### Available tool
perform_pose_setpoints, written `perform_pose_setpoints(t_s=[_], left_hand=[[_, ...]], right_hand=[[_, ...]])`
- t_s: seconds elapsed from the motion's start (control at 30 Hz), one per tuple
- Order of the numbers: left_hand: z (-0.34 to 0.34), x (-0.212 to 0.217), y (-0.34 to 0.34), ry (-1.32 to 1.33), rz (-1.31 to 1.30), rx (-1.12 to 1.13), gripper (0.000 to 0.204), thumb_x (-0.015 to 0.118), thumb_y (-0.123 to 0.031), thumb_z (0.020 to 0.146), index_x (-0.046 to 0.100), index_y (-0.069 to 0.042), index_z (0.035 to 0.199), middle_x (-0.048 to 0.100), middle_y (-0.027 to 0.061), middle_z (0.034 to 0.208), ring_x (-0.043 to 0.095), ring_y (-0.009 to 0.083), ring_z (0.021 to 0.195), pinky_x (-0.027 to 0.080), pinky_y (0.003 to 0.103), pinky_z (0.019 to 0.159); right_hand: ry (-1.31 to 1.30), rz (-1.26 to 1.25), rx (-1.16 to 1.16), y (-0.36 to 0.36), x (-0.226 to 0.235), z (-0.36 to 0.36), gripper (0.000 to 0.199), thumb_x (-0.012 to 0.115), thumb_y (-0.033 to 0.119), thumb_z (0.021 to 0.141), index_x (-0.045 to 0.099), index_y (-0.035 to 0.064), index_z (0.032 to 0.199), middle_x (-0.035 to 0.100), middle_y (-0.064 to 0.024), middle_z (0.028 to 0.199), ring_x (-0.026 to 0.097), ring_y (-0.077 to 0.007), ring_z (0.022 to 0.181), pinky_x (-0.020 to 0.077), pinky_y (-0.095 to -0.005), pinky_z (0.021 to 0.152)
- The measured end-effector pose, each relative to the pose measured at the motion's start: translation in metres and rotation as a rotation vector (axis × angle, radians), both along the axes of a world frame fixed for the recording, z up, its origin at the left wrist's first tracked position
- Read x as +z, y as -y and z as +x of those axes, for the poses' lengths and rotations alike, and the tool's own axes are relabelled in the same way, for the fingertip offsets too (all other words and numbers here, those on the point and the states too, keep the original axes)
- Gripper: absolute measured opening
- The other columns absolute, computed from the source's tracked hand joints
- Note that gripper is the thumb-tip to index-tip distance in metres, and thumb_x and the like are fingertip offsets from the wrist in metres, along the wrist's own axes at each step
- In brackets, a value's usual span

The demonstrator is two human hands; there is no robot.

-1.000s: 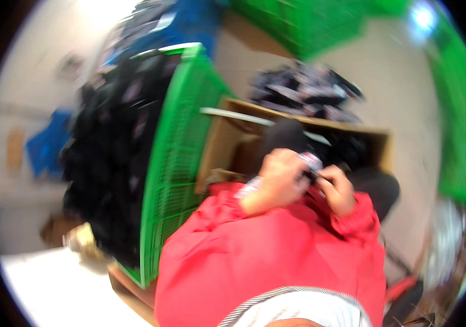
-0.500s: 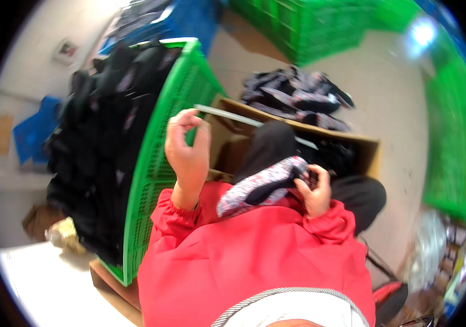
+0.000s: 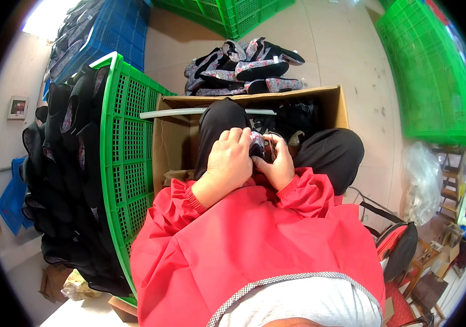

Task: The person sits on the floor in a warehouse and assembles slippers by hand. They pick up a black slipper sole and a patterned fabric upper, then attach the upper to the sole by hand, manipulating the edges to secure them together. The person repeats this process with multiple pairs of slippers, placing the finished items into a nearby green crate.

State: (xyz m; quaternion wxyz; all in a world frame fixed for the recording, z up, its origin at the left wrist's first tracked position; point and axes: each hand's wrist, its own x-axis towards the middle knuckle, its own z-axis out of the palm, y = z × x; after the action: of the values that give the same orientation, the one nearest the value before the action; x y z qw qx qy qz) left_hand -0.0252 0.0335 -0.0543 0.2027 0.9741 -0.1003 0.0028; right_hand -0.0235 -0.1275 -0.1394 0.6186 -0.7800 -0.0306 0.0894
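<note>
Between my knees, both hands meet on a cloth shoe (image 3: 256,140) with a patterned light fabric showing; most of it is hidden by my fingers. My left hand (image 3: 228,162) lies closed over its left side, back of the hand upward. On the other side my right hand (image 3: 278,164) grips it with bent fingers. Something small and dark shows between that thumb and forefinger, too covered to name. Below and beyond my hands stands an open cardboard box (image 3: 328,111) with dark items inside. A pale strip (image 3: 175,112) lies across the box, partly behind my knee.
To the left a green crate (image 3: 129,131) is heaped with black cloth shoes (image 3: 61,180). Patterned shoes (image 3: 244,68) are piled on the floor past the box. A blue crate (image 3: 116,41) and more green crates (image 3: 429,71) stand around. Clear plastic (image 3: 422,182) lies at the right.
My left hand has come down from beside the green crate onto the shoe. The shoe, earlier stretched across my lap in my right hand, is now farther forward between both hands. The view has shifted.
</note>
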Motion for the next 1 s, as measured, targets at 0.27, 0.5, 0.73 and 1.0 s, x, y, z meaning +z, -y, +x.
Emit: perform_pose_setpoints(t_s=[0.27,0.5,0.73,1.0], left_hand=[[0.005,-0.022,-0.001,0.227,0.016,0.125,0.046,0.066,-0.005,0.066,0.064,-0.002,0.112,0.060,0.0109,0.097,0.058,0.0289,0.091,0.049,0.036,0.082],[0.017,-0.016,0.005,0.210,0.031,0.095,0.046,0.067,-0.005,0.064,0.067,-0.002,0.110,0.055,0.0087,0.090,0.056,0.0280,0.087,0.048,0.036,0.078],[0.021,-0.011,0.006,0.353,0.022,-0.060,0.041,0.064,-0.004,0.064,0.066,0.000,0.104,0.053,0.0099,0.088,0.055,0.0275,0.084,0.047,0.036,0.076],[0.030,0.004,0.012,0.337,-0.183,-0.245,0.029,0.061,0.000,0.063,0.065,-0.002,0.092,0.055,0.0106,0.085,0.058,0.0306,0.078,0.050,0.039,0.070]], right_hand=[[0.090,-0.234,0.013,-0.013,-0.008,0.016,0.055,0.065,0.011,0.074,0.050,0.0052,0.126,0.062,-0.0221,0.116,0.058,-0.0402,0.110,0.0474,-0.0423,0.093],[0.218,-0.238,-0.015,-0.005,-0.003,0.035,0.038,0.066,0.009,0.074,0.061,0.0058,0.111,0.065,-0.0198,0.104,0.063,-0.0398,0.097,0.0510,-0.0431,0.084],[0.252,0.015,0.159,0.020,0.018,0.050,0.034,0.061,-0.008,0.073,0.064,0.0022,0.105,0.065,-0.0137,0.095,0.066,-0.0263,0.089,0.0512,-0.0316,0.080],[0.041,0.303,0.363,0.055,0.044,0.057,0.033,0.055,-0.012,0.068,0.065,-0.0014,0.097,0.066,-0.0143,0.092,0.066,-0.0241,0.084,0.0514,-0.0312,0.077]])
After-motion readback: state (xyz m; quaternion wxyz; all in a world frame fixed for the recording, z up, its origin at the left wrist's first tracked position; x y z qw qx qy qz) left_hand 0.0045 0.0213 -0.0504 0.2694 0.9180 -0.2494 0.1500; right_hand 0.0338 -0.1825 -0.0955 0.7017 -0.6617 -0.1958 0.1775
